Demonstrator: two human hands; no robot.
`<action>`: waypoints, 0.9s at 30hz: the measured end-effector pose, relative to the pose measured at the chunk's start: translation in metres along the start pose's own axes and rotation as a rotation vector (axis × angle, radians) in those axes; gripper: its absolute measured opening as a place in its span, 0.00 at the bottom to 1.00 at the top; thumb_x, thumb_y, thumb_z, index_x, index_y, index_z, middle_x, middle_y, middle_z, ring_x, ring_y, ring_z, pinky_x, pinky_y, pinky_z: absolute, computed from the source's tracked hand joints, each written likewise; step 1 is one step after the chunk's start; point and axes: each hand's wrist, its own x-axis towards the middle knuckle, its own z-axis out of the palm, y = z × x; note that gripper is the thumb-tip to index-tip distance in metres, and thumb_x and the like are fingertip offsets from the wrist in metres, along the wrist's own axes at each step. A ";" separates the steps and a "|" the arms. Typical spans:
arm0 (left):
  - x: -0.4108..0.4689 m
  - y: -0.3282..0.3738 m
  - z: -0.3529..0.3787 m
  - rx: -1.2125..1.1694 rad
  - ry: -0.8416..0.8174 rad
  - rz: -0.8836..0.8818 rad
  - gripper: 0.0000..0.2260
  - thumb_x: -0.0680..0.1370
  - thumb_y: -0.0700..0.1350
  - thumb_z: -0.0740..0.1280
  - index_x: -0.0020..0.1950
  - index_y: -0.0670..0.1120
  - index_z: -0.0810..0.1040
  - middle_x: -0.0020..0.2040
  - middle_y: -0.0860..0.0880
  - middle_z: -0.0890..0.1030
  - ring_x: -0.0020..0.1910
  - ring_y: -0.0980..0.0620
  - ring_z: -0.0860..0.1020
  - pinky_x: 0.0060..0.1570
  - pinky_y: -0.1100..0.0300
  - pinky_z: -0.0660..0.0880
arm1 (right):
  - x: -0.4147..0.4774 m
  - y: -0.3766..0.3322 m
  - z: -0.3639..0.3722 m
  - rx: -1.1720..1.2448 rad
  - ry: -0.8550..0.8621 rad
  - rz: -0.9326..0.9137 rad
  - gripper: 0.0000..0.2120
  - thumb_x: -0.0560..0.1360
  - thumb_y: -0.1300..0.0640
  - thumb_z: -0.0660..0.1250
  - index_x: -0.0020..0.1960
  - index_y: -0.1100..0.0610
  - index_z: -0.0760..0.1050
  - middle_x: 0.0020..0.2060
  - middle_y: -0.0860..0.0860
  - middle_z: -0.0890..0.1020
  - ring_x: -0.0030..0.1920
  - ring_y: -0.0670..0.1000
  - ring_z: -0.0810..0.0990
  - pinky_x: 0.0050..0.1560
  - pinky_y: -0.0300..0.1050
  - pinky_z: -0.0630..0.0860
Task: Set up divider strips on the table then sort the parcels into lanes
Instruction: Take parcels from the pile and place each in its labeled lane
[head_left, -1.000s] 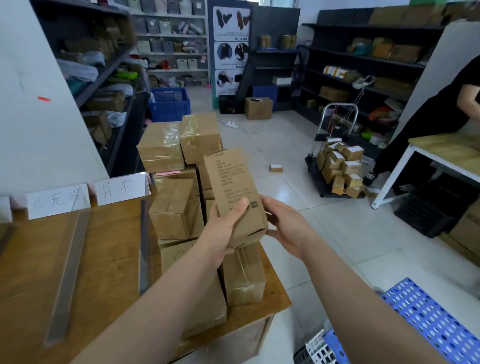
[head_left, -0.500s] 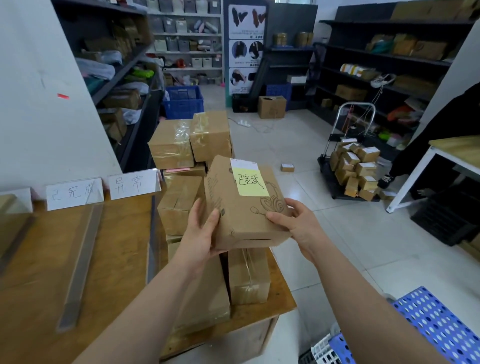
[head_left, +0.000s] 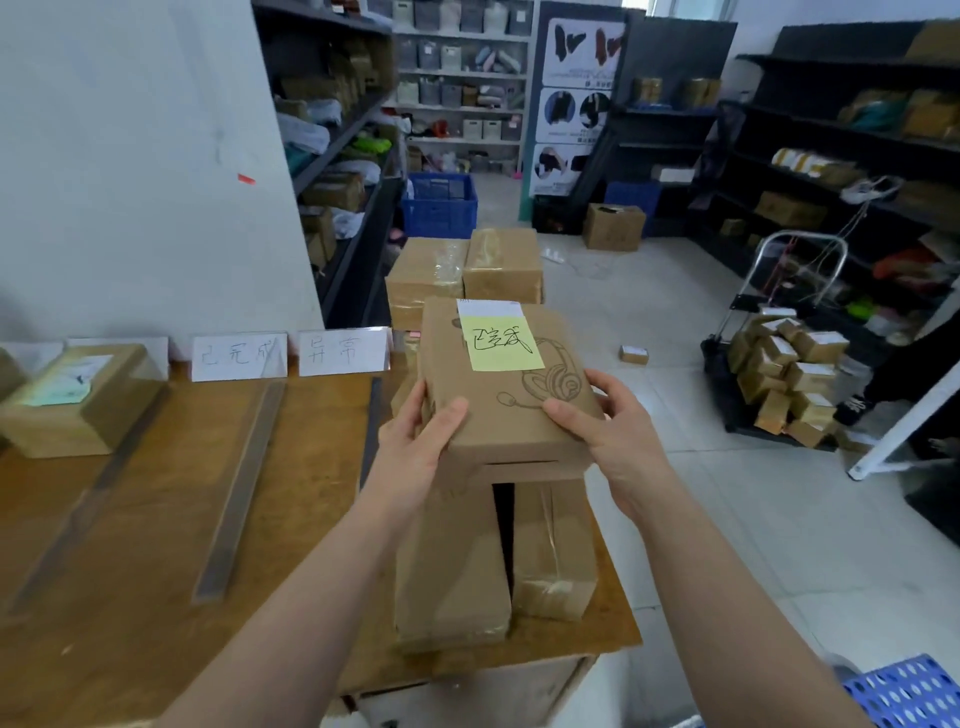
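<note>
I hold a brown cardboard parcel (head_left: 511, 410) flat in both hands above the parcel stack at the table's right end. It bears a yellow sticky note (head_left: 501, 344) with handwriting and a headset drawing. My left hand (head_left: 421, 441) grips its near left corner, my right hand (head_left: 610, 431) its near right edge. Taped brown parcels (head_left: 452, 566) lie stacked under it, and two more (head_left: 467, 270) stand behind. Clear divider strips (head_left: 239, 493) (head_left: 370, 431) run front to back on the wooden table (head_left: 156, 597). One parcel (head_left: 72, 400) rests in the far left lane.
White paper lane labels (head_left: 239, 356) (head_left: 343, 351) stand at the table's back edge against the wall. A trolley of small boxes (head_left: 784, 379) is on the floor to the right, shelving lines the room, and a blue perforated crate (head_left: 919, 691) sits at bottom right.
I have turned the parcel from its printed side up to flat, sticky note facing me. My view has swung left, bringing the far left lane's parcel into sight.
</note>
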 end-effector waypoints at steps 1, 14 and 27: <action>-0.002 0.002 -0.009 -0.020 0.021 0.006 0.35 0.67 0.72 0.69 0.72 0.71 0.62 0.69 0.53 0.70 0.61 0.54 0.76 0.55 0.56 0.78 | -0.001 -0.004 0.010 -0.005 -0.010 -0.007 0.28 0.67 0.53 0.78 0.64 0.49 0.73 0.58 0.49 0.80 0.57 0.50 0.80 0.58 0.50 0.78; -0.020 0.006 -0.194 -0.082 0.263 0.026 0.25 0.80 0.60 0.61 0.76 0.59 0.63 0.60 0.58 0.77 0.56 0.58 0.76 0.53 0.60 0.75 | -0.020 -0.030 0.206 -0.143 -0.163 -0.039 0.31 0.70 0.51 0.75 0.70 0.47 0.69 0.63 0.45 0.76 0.62 0.49 0.75 0.63 0.55 0.75; 0.028 -0.016 -0.402 0.279 0.185 -0.128 0.19 0.84 0.56 0.52 0.74 0.53 0.67 0.64 0.51 0.76 0.59 0.51 0.75 0.53 0.58 0.74 | -0.028 0.001 0.417 -0.196 -0.247 0.138 0.25 0.78 0.54 0.66 0.73 0.52 0.64 0.62 0.48 0.77 0.58 0.48 0.77 0.56 0.46 0.77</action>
